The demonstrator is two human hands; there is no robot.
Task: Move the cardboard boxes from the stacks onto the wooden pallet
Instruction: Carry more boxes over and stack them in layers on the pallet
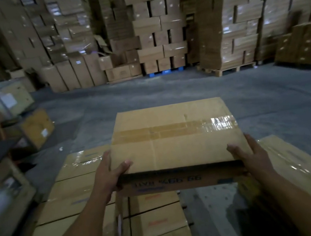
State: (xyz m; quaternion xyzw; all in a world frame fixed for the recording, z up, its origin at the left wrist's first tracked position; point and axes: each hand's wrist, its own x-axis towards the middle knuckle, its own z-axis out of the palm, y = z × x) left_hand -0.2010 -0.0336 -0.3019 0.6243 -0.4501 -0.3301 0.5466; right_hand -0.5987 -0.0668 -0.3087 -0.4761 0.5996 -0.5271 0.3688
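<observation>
Field notes: carry step.

- You are holding the box (174, 145) in the air in front of you, over a gap between low boxes: a row (71, 191) to the left, more (157, 219) underneath and one (297, 168) to the right.
- The left grip (109, 176) is clamping the near-left corner, with the thumb on top and the fingers curled round the side. The right grip (250, 156) is mirroring it at the near-right corner.
- The pallet under the low boxes is not showing, so find the landing spot before you lower the box.
- My advice: get your fingers under the bottom edge instead of squeezing the walls. Hold the top level, land the far edge first, then slide your fingers out.
- The box's long axis is running left to right across you, and the tape strip (174, 130) is running the same way.
- The taped face is pointing up. The printed side is facing you, and its lettering looks upside down and too blurred to read.
</observation>
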